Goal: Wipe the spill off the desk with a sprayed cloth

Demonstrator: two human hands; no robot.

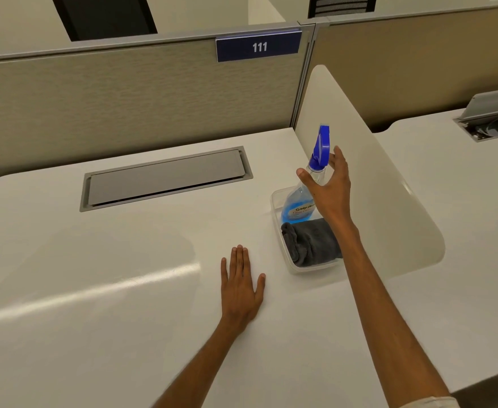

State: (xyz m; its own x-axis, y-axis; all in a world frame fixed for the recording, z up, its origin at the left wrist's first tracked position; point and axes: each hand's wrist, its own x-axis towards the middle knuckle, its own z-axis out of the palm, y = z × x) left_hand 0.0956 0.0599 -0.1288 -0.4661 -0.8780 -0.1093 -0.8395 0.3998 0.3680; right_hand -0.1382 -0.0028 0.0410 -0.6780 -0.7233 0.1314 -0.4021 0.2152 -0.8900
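— What do you see from the head camera?

— The left hand (240,285) lies flat on the white worktop (124,260), its fingers (239,260) straight and close together, holding nothing.

— And the right hand?

— The right hand (328,188) is spread wide around the neck of the spray bottle (315,178), thumb on one side, fingers (337,156) on the other, not closed on it.

— Where is the cloth?

— The grey cloth (311,241) sits rolled in a clear tray (309,269), just beside the bottle of blue liquid standing in the same tray, near the divider. A sign (259,47) reads 111.
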